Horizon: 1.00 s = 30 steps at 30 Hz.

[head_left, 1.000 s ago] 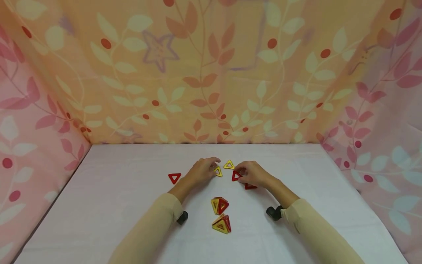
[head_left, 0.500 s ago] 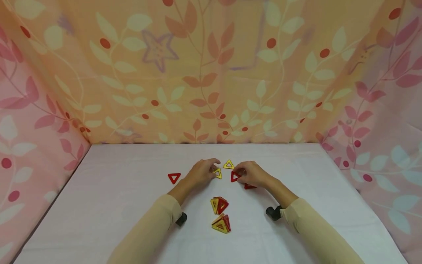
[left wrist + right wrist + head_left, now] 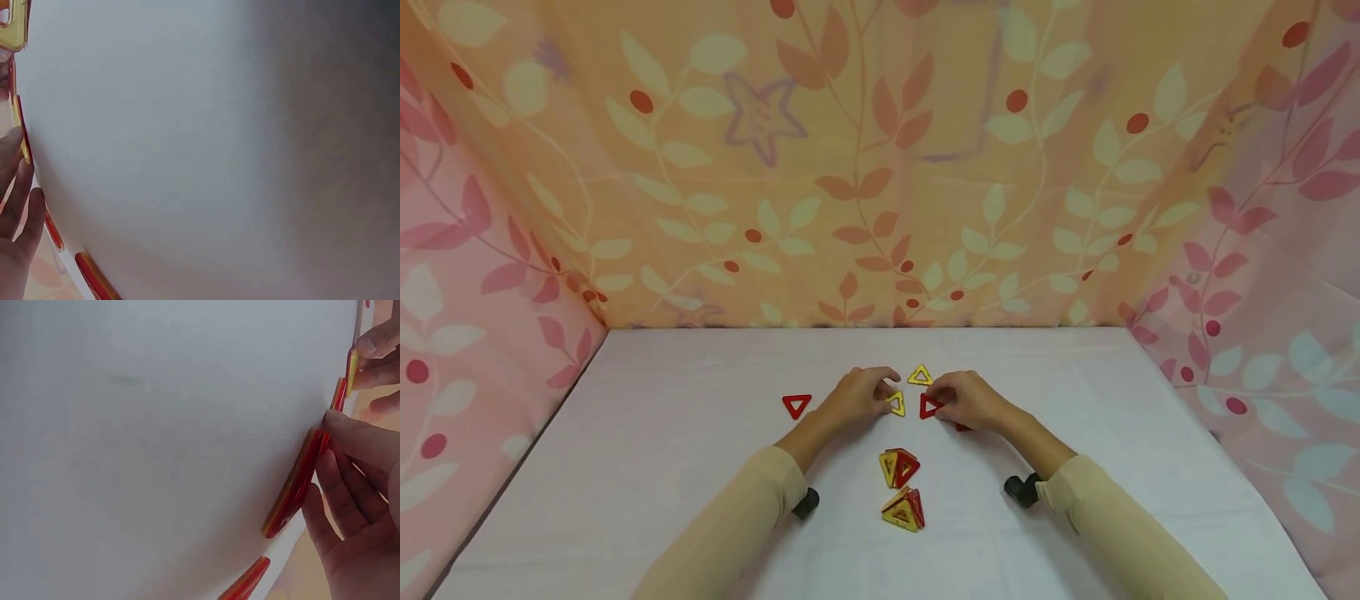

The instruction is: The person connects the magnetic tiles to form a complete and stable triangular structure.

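In the head view my left hand (image 3: 859, 393) pinches a yellow triangular magnetic tile (image 3: 900, 406) at its left side. Facing it, my right hand (image 3: 973, 400) pinches a red triangular magnetic tile (image 3: 924, 407). A narrow gap separates the two tiles. Just beyond them lies a second yellow triangle (image 3: 913, 381). Another red triangle (image 3: 963, 427) is mostly covered by my right hand. The right wrist view shows the thumb and fingers of the right hand (image 3: 365, 506) around the held red tile (image 3: 338, 394), with the yellow tile (image 3: 353, 365) edge-on beyond.
A loose red triangle (image 3: 797, 406) lies left of my left hand. Nearer to me, between the forearms, sit two small red-and-yellow pyramids of tiles (image 3: 908, 468), (image 3: 901, 515). Patterned cloth (image 3: 865, 167) surrounds the white tabletop (image 3: 662, 433).
Both hands have drawn slightly toward me with their tiles. The red tile has shifted a little left, closer to the yellow one. The pyramids have not moved.
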Each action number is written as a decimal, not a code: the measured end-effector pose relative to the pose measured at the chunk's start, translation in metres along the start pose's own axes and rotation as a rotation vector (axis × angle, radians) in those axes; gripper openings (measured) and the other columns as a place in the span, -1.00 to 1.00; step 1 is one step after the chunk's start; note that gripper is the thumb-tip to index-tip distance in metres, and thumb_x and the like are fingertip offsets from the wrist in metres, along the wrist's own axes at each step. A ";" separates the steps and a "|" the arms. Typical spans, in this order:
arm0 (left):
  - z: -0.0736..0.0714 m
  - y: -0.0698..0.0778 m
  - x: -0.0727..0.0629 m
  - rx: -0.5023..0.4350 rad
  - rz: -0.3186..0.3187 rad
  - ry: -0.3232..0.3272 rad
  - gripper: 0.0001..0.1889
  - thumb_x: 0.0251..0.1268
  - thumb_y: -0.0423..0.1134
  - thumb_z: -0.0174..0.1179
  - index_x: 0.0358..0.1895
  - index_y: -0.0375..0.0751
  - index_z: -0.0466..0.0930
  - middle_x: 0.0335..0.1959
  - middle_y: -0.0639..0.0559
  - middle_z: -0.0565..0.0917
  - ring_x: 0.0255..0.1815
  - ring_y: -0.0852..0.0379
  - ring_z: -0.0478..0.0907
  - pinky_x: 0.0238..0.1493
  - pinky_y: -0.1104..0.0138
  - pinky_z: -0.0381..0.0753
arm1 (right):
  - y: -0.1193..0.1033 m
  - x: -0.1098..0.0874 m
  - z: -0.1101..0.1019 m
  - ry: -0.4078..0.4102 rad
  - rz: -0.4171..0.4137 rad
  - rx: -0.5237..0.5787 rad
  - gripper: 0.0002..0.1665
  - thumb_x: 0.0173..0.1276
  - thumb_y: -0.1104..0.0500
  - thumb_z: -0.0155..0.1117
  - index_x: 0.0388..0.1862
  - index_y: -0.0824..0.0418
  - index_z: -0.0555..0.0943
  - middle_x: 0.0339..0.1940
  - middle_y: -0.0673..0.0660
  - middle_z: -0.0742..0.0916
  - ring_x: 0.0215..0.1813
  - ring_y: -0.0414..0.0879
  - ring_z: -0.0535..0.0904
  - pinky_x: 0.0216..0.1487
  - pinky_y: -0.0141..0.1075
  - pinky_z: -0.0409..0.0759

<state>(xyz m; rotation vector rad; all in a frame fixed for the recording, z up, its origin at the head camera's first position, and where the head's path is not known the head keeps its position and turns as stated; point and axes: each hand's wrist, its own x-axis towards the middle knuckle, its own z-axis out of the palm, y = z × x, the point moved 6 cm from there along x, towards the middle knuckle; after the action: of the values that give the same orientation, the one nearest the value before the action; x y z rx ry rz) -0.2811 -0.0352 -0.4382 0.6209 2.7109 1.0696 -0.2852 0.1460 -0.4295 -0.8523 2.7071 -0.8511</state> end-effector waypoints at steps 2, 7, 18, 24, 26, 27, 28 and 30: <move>0.000 0.000 -0.001 -0.020 0.004 -0.002 -0.56 0.21 -0.36 0.40 0.18 -0.17 0.58 -0.08 0.04 0.75 -0.08 0.14 0.63 0.12 0.19 0.54 | -0.003 -0.001 0.001 -0.004 -0.020 -0.001 -0.69 0.21 0.33 0.47 -0.05 0.29 0.71 -0.11 0.11 0.75 -0.11 -0.09 0.64 0.06 -0.11 0.62; 0.001 0.002 -0.003 -0.060 0.022 -0.011 -0.56 0.20 -0.39 0.40 0.16 -0.21 0.58 -0.07 -0.01 0.75 -0.05 0.12 0.67 0.10 0.20 0.59 | -0.005 0.000 0.004 -0.005 -0.049 -0.016 -0.70 0.21 0.34 0.46 -0.05 0.29 0.71 -0.13 0.10 0.75 -0.12 -0.11 0.64 0.02 -0.13 0.63; 0.004 -0.002 -0.004 -0.109 0.017 -0.044 -0.58 0.19 -0.41 0.39 0.14 -0.23 0.58 -0.10 0.03 0.75 -0.04 0.13 0.67 0.10 0.20 0.60 | -0.007 -0.002 0.006 0.002 -0.071 -0.064 -0.69 0.22 0.33 0.46 -0.03 0.26 0.71 -0.11 0.08 0.75 -0.11 -0.12 0.62 0.05 -0.13 0.61; 0.003 0.000 -0.006 -0.105 0.011 -0.045 -0.58 0.19 -0.42 0.39 0.14 -0.24 0.59 -0.09 0.02 0.75 -0.03 0.14 0.67 0.11 0.20 0.60 | -0.009 -0.002 0.007 -0.011 -0.084 -0.059 -0.69 0.21 0.34 0.46 -0.04 0.26 0.71 -0.12 0.07 0.76 -0.12 -0.13 0.62 0.02 -0.17 0.61; 0.003 0.002 -0.007 -0.104 0.003 -0.048 -0.58 0.19 -0.42 0.39 0.14 -0.25 0.59 -0.09 0.01 0.75 -0.03 0.14 0.67 0.11 0.20 0.60 | -0.009 -0.002 0.008 -0.018 -0.081 -0.048 -0.68 0.21 0.34 0.46 -0.03 0.26 0.70 -0.10 0.06 0.76 -0.10 -0.13 0.62 0.04 -0.17 0.62; 0.003 0.002 -0.007 -0.103 0.000 -0.049 -0.59 0.20 -0.42 0.38 0.14 -0.25 0.59 -0.09 0.01 0.75 -0.03 0.14 0.67 0.12 0.19 0.59 | -0.010 -0.002 0.008 -0.020 -0.078 -0.044 -0.68 0.21 0.34 0.46 -0.02 0.26 0.70 -0.10 0.06 0.76 -0.09 -0.13 0.62 0.04 -0.18 0.62; 0.003 0.003 -0.007 -0.101 -0.002 -0.049 -0.59 0.20 -0.43 0.38 0.13 -0.25 0.59 -0.09 0.01 0.75 -0.02 0.13 0.67 0.12 0.19 0.59 | -0.010 -0.002 0.009 -0.021 -0.073 -0.040 -0.67 0.22 0.34 0.46 -0.02 0.25 0.70 -0.09 0.06 0.75 -0.08 -0.13 0.62 0.06 -0.17 0.61; 0.002 0.004 -0.008 -0.098 -0.004 -0.051 -0.59 0.20 -0.43 0.38 0.13 -0.26 0.59 -0.09 0.00 0.75 -0.02 0.12 0.67 0.12 0.17 0.59 | -0.010 -0.002 0.009 -0.021 -0.066 -0.032 -0.67 0.22 0.34 0.46 -0.01 0.25 0.71 -0.08 0.06 0.75 -0.07 -0.14 0.62 0.08 -0.17 0.61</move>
<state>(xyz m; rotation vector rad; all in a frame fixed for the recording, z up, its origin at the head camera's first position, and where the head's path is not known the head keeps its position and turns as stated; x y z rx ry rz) -0.2718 -0.0346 -0.4372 0.6184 2.5977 1.1606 -0.2757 0.1359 -0.4309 -0.9574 2.6950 -0.8092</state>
